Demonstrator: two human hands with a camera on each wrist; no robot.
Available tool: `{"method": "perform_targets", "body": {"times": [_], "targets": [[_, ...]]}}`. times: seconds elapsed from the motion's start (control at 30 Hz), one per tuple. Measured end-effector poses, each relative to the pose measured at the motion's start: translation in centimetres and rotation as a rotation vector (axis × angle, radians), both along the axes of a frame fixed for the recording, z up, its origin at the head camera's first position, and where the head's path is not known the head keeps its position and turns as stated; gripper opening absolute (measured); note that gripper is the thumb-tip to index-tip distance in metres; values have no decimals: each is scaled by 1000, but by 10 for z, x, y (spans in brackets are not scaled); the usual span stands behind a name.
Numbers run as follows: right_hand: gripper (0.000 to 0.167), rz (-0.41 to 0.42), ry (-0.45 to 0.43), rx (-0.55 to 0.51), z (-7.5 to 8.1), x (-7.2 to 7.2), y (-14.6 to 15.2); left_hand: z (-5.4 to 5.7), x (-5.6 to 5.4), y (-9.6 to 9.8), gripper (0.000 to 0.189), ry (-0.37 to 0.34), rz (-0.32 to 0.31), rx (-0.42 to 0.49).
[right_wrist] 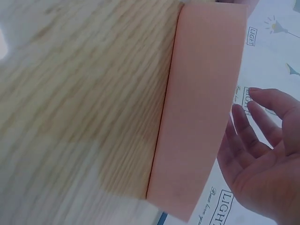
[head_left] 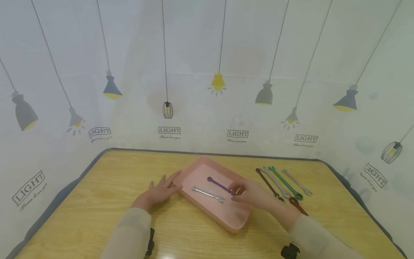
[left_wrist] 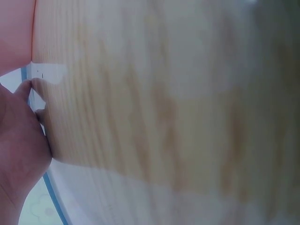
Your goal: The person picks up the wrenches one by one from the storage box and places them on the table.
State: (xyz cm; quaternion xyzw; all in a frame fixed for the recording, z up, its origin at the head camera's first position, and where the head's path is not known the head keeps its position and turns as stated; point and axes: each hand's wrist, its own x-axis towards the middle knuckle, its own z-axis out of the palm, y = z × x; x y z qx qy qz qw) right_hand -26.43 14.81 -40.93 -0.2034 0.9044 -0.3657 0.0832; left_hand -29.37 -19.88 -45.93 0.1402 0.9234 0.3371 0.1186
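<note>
A pink tray [head_left: 207, 214] sits at an angle on the wooden table. Inside it lie a silver wrench [head_left: 208, 194] and a purple wrench [head_left: 219, 185], roughly parallel. My right hand [head_left: 250, 194] is over the tray's right side, fingers and thumb bent about the purple wrench's near end, which they partly cover. The right wrist view shows this hand [right_wrist: 262, 154] with loosely curved fingers and nothing between the visible fingertips; the tray wall [right_wrist: 197, 108] hides the rest. With fingers spread, my left hand [head_left: 160, 192] touches the tray's left edge.
Right of the tray lie several wrenches: a dark one [head_left: 267, 181], a silver one [head_left: 276, 181], a green one [head_left: 286, 182], a smaller silver one [head_left: 297, 182] and a reddish one [head_left: 299, 205], partly behind my forearm. A lamp-printed curtain [head_left: 194, 144] surrounds the table.
</note>
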Motion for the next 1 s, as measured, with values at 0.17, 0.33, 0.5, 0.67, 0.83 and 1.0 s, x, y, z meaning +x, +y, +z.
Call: {"method": "perform_targets", "body": {"times": [0.17,0.33,0.5,0.67,0.83,1.0], "targets": [[21,-44,-24,73,-1,-5,-14,4,1,3,67,-9,-4,7],[23,39,-33,92,3,-14,-24,4,-1,1,65,-10,4,-8],[25,81,-96,75,12,-24,-40,3,-1,1,65,-9,2,-7],[27,97,-73,178,13,-33,-55,3,-1,2,65,-9,8,-10],[27,124,-50,298,9,-41,-62,2,-1,3,65,-13,7,-17],[23,146,-73,340,6,-46,-69,2,-1,2,65,-12,-1,-14]]}}
